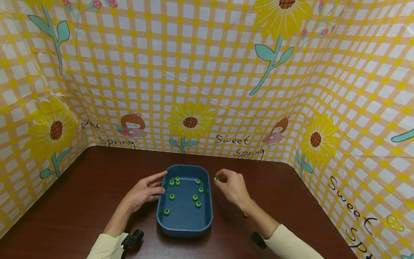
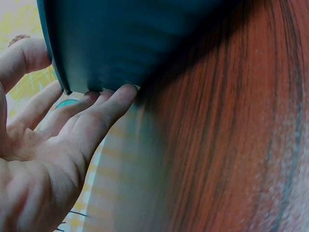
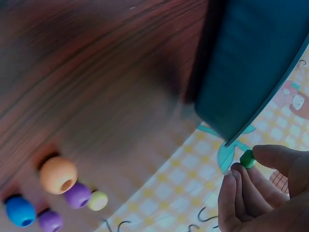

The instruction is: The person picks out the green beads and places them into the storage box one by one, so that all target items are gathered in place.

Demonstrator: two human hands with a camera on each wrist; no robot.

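A blue rectangular bin (image 1: 184, 220) stands on the dark wooden table, with several green beads (image 1: 198, 204) scattered over its floor. My left hand (image 1: 142, 192) touches the bin's left side with extended fingers. In the left wrist view, the thumb (image 2: 31, 53) lies near the rim and the fingertips meet the outer wall. Just beyond the bin's right rim, my right hand (image 1: 235, 187) pinches a green bead (image 3: 247, 159) between thumb and fingertips.
Right of the bin, the right wrist view shows loose beads on the table: an orange bead (image 3: 58, 174), a blue bead (image 3: 20, 211), two purple beads (image 3: 77, 195) and a yellow-green bead (image 3: 98, 200). A checkered sunflower cloth (image 1: 220, 104) walls the table's back and sides.
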